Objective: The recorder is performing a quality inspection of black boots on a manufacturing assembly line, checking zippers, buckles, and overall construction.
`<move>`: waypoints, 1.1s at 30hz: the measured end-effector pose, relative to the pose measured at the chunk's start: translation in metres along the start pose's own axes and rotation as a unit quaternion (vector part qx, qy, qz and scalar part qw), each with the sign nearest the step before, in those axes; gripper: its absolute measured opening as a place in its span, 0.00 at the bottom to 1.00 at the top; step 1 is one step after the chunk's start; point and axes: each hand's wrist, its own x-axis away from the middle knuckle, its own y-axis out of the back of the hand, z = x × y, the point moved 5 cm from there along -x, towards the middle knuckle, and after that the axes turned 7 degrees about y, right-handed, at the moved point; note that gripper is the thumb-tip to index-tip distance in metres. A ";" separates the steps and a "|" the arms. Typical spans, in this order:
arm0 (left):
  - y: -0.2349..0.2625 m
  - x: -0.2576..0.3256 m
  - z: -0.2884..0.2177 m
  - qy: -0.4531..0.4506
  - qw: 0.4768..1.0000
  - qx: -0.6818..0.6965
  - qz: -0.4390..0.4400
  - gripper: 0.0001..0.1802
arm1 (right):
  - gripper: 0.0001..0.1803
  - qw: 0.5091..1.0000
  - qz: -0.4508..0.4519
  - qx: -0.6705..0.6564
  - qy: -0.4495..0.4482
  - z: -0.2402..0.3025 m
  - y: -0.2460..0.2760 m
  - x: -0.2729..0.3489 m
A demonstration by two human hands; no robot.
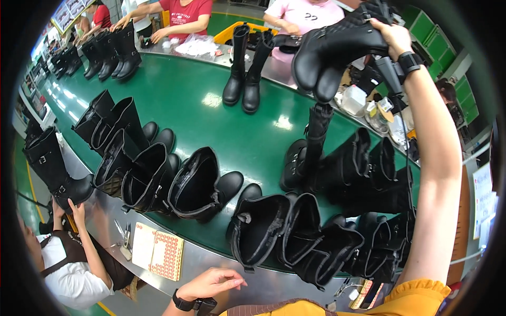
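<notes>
High at the right, my right hand [394, 39] is closed round the upper part of a pair of black boots [329, 58], whose rounded toes hang toward the lower left. My left hand [211, 284] hovers over the steel edge [216, 255] at the front, empty, with its fingers loosely bent. Just beyond it, a black boot [258, 229] stands with its wide shaft opening facing me. More open-topped black boots [303, 226] crowd to its right. A buckled boot [295, 166] stands upright below the held pair.
Boots stand in several groups on the green table [184, 126], including a tall pair [245, 73] at the far side. A sheet of red round stickers [167, 255] lies on the near edge. At left, another person [79, 263] holds a buckled boot [55, 166]. People work opposite.
</notes>
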 end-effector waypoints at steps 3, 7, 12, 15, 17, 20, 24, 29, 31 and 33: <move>0.007 -0.017 0.022 0.077 0.993 0.088 -0.033 0.14 | 0.31 0.993 -0.050 -0.014 -0.109 -0.047 0.001 -0.024; 0.017 -0.032 0.030 0.038 0.992 0.099 -0.062 0.15 | 0.27 0.975 -0.071 -0.179 -0.109 -0.069 -0.004 -0.028; 0.022 -0.051 0.047 0.033 0.991 0.088 -0.093 0.17 | 0.09 0.981 -0.142 -0.119 -0.063 -0.054 0.007 -0.009; 0.017 -0.063 0.063 0.003 0.988 0.133 -0.083 0.18 | 0.35 0.988 -0.066 -0.096 -0.102 -0.067 -0.022 -0.006; 0.014 -0.069 0.076 0.014 0.978 0.187 -0.096 0.18 | 0.43 0.992 -0.084 0.010 -0.099 -0.089 -0.045 0.000; 0.015 -0.070 0.081 0.003 0.975 0.194 -0.110 0.19 | 0.40 0.968 -0.152 0.184 -0.082 -0.124 -0.091 0.023; 0.018 -0.063 0.079 0.064 0.957 0.252 -0.128 0.20 | 0.35 0.962 -0.003 0.234 -0.141 -0.136 -0.157 0.053; 0.023 -0.064 0.070 0.035 0.959 0.204 -0.194 0.21 | 0.31 0.934 0.166 0.306 -0.081 -0.119 -0.238 0.083; 0.020 -0.072 0.080 0.068 0.956 0.233 -0.166 0.19 | 0.28 0.933 0.187 0.304 -0.044 -0.120 -0.251 0.074; 0.019 -0.079 0.089 0.080 0.958 0.220 -0.164 0.18 | 0.30 0.934 0.273 0.199 -0.117 -0.130 -0.255 0.070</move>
